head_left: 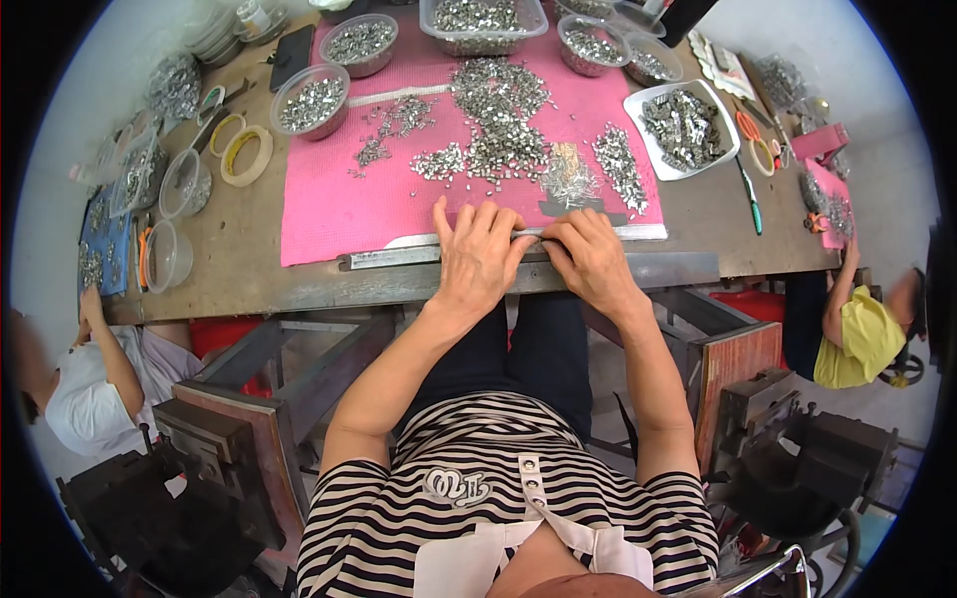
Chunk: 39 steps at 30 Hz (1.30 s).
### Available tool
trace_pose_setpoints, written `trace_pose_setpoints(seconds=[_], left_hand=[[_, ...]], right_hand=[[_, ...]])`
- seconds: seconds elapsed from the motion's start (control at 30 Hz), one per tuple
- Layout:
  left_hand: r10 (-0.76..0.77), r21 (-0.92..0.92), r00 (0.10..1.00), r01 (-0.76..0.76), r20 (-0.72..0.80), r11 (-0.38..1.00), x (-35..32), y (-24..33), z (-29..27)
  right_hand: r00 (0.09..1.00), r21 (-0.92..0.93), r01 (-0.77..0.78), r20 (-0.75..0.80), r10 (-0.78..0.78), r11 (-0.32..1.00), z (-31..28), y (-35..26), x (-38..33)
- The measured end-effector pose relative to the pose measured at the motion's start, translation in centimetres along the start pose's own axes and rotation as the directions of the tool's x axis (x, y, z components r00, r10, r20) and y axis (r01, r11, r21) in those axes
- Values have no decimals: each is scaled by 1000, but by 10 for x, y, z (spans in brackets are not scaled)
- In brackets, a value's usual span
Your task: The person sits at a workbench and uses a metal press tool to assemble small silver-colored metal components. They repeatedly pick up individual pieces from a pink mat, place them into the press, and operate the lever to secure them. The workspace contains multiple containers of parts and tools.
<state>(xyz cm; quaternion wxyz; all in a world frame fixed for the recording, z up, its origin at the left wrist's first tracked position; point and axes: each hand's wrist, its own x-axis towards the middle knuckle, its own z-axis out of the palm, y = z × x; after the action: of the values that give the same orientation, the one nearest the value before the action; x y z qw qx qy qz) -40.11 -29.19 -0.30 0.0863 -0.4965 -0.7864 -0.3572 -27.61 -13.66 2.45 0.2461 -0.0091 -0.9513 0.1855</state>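
Broadly, a long brown wooden worktop (239,249) with a grey metal front edge spans the view, and a bright pink textured mat (329,204) covers its middle. On the mat lies a wide scatter of small silvery metal clips (498,115), thickest at the centre, with thinner trails to left and right. A white rectangular tray (638,100) heaped with darker metal parts sits at the mat's right edge, and a clear rectangular plastic tub (483,25) of the same clips stands at the far side. Round clear plastic bowls (312,100) holding clips ring the mat's far and left edges, and two rolls of pale tape (244,154) lie to the left of it.

Along the mat's near edge runs a long narrow grey metal strip (399,256), lying flat and parallel to the worktop's front. The left hand (478,261) rests palm down on it, fingers spread narrowly and pressing flat, holding nothing that shows. The right hand (593,257) sits just beside it, its fingers (554,235) curled and pinched at the strip's top edge; whether a clip is between them cannot be told. The two hands nearly touch at the fingertips.

Other people's arms show at the far left and right rims.
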Motion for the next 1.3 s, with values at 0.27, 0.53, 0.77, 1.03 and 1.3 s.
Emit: trace_pose_setpoints(seconds=[0.27,0.53,0.77,1.03,1.3], left_hand=[[0,5,999,0,-34,1000,4,7,1],[28,79,998,-24,-52,997,6,5,13],[24,87,997,-18,-74,996,7,8,16],[36,58,997,-32,-75,998,8,8,16],[-29,-22,994,26,-109,999,10,-5,-7]], right_hand=[[957,310,-223,-108,268,924,7,5,-11],[900,431,-310,-155,408,848,19,3,-18],[914,394,-285,-163,372,874,19,5,-17],[917,387,-286,-155,368,876,23,7,-18],[925,305,-290,-154,347,907,24,1,-14]])
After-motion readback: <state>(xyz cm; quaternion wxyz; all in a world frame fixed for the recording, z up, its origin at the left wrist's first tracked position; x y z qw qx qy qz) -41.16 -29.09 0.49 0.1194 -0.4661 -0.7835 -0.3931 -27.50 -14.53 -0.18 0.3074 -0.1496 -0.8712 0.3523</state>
